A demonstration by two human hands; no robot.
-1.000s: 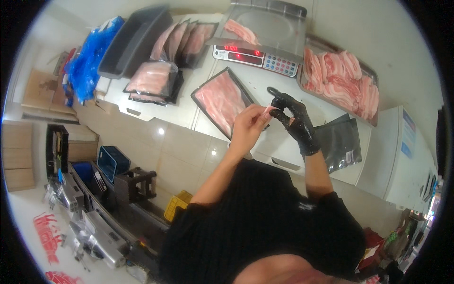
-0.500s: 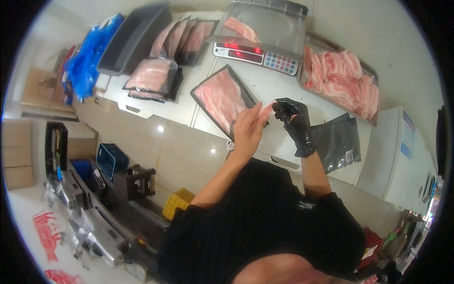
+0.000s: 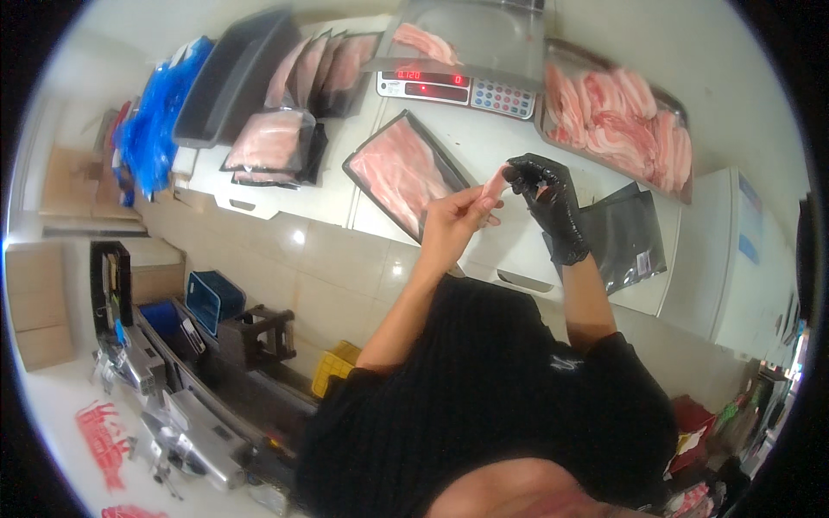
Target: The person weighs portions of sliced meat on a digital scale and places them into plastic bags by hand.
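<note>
Between my hands a small pale-pink strip of meat (image 3: pixel 495 183) is stretched above the white worktop. Bare fingers of my left hand (image 3: pixel 460 219) pinch its lower end. My right hand (image 3: pixel 546 200), in a black glove, pinches the upper end. To the left of my hands lies a clear-topped, black-backed bag of sliced pork (image 3: pixel 397 168), its lower right corner close to my left hand. Flat black bags (image 3: pixel 617 237) lie beside my right wrist. Further off, a digital scale (image 3: pixel 453 93) carries a tray (image 3: pixel 488 39) with a piece of pork belly (image 3: pixel 425 43) on it.
A metal tray (image 3: pixel 688 177) of pork belly slices (image 3: pixel 617 108) stands at the far right. Several filled meat packs (image 3: pixel 269 140) sit at the far left, near a dark grey bin (image 3: pixel 229 82) and blue plastic bags (image 3: pixel 160 125). A white cabinet (image 3: pixel 717 250) stands at the right.
My view has shifted slightly. The left hand has moved a little down and away from the gloved hand, so more of the meat strip shows between them.
</note>
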